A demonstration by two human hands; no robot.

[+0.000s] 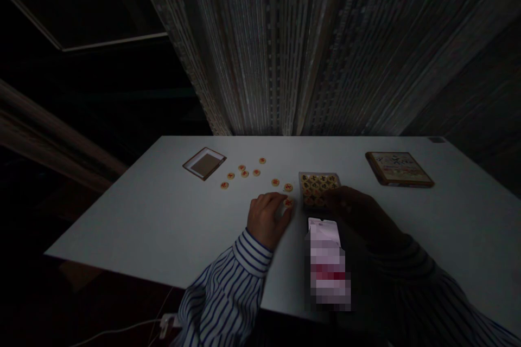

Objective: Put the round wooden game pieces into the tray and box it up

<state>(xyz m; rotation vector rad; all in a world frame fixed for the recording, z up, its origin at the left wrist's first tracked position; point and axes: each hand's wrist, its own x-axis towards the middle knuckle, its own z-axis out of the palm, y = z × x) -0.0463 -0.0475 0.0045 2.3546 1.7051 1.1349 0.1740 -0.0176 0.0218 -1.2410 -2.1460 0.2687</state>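
In front of you hangs a large grey curtain [252,38] of strings, and before it stands the white table [163,217]. Your two arms, in striped sleeves [222,295], reach over it. Your phone [328,265] lies near the front edge; its screen is lit, but its writing is blurred into squares. At the right side is a flat case [401,169], and on its cover are dark brush-like characters (they are too small for reading). Your left hand [265,221] and your right hand [362,211] are on both sides of the small box [300,190], which stands just behind the phone. In this box the round pieces lie in rows, dark characters at the back and red ones at the front. Your right fingers touch its right side; it is too dark to tell how firmly they close. At the left is a shallow tray [207,165], brown inside. Between tray and box, eight loose pieces [256,172] lie scattered with red characters. Your left thumb and forefinger hold narrowly one more red piece [288,203], just beside the box.
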